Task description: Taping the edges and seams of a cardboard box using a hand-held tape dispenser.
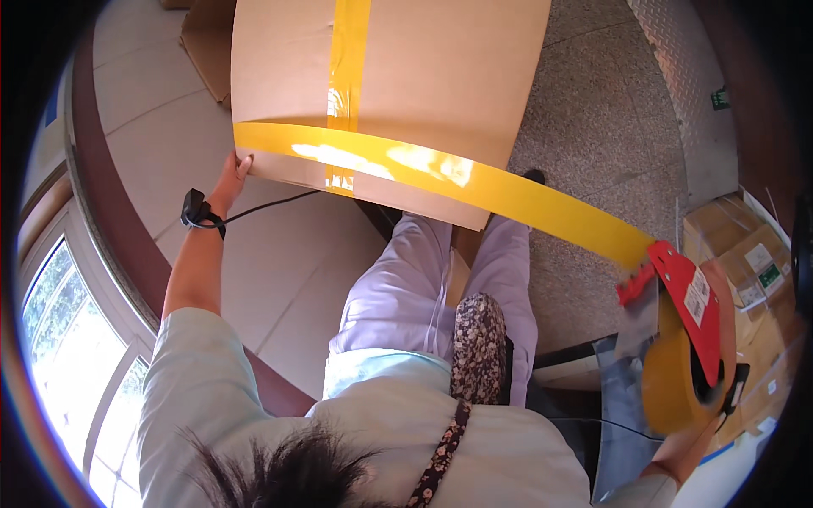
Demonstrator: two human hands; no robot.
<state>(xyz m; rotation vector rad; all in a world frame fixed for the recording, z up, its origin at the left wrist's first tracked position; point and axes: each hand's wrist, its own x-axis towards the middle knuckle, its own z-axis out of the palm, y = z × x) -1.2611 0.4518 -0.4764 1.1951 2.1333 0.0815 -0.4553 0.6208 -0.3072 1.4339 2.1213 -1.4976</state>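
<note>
Right hand (677, 457): low at the right edge, its fingers wrapped around the handle of a tape dispenser (699, 339), though the fingers themselves are mostly hidden behind it
Tape dispenser: red-bladed, carrying a thick roll of yellow tape (669, 381), held out well to the right of the person's lap
Lap: pale lilac trousers (406, 279) with a dark floral strap bag (478, 347) lying between the legs
Tape strip (474, 182): a long yellow band stretched taut from the dispenser up and leftward, stuck across the near face of the cardboard box (406, 68)
Left hand (233, 173): arm extended, fingers closed on the lower left corner of the box, pressing where the strip ends; a black wrist strap (199, 212) with a cable sits on the wrist
Cardboard box: large, brown, standing in front of the knees, an earlier yellow band running vertically down its face
Floor (161, 127): pale tiles at left, speckled stone at right
Far right: stacked small cartons (745, 254)
</note>
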